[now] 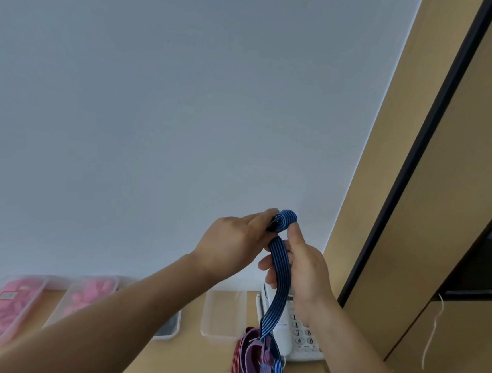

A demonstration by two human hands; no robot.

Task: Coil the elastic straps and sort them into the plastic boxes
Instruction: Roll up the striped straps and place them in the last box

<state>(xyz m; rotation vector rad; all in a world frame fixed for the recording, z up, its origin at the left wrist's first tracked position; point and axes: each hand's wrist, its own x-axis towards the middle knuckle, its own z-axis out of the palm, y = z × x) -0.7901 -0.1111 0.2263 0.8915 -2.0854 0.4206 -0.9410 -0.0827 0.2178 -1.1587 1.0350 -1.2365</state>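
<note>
Above keypad [301,331] 1-4-7, hands [229,244] [306,266] pinch blue strap [275,308]

I read digits on the keypad [303,332] of the white telephone [304,353]: 1, 4 and 7 down one column, 8 and 0 beside them, and a star key. Faint print beside the keys is too small for me. The red-edged label [7,295] on the leftmost plastic box [40,286] is blurred and unreadable.
</note>
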